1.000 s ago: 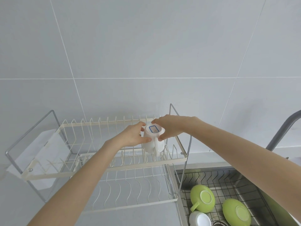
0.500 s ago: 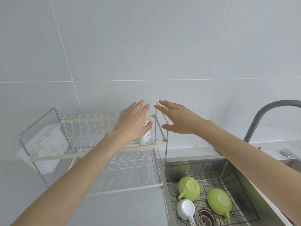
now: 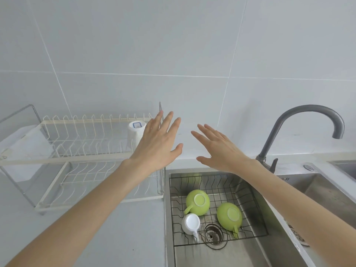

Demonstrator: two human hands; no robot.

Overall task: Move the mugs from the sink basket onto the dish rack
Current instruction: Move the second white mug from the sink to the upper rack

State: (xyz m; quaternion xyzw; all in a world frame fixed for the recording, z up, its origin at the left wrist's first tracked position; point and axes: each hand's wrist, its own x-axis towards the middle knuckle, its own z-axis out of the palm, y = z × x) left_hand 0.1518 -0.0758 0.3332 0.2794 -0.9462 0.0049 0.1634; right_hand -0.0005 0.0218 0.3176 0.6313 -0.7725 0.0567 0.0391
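Currently both hands spread wide, empty: left hand (image 3: 157, 146) over dish rack (image 3: 63, 158) right end, right hand (image 3: 219, 151) above sink basket (image 3: 248, 191). White mug (image 3: 135, 132) inverted on rack upper tier. Basket holds 2 green mugs (image 3: 198, 202) (image 3: 229, 215) + small white mug (image 3: 190, 223), all inverted.

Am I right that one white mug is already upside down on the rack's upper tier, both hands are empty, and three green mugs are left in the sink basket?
Not quite. The head view shows only two green mugs in the sink basket, plus one white mug. The rest holds: a white mug sits inverted on the rack's upper tier, and the left hand and right hand are open and empty.
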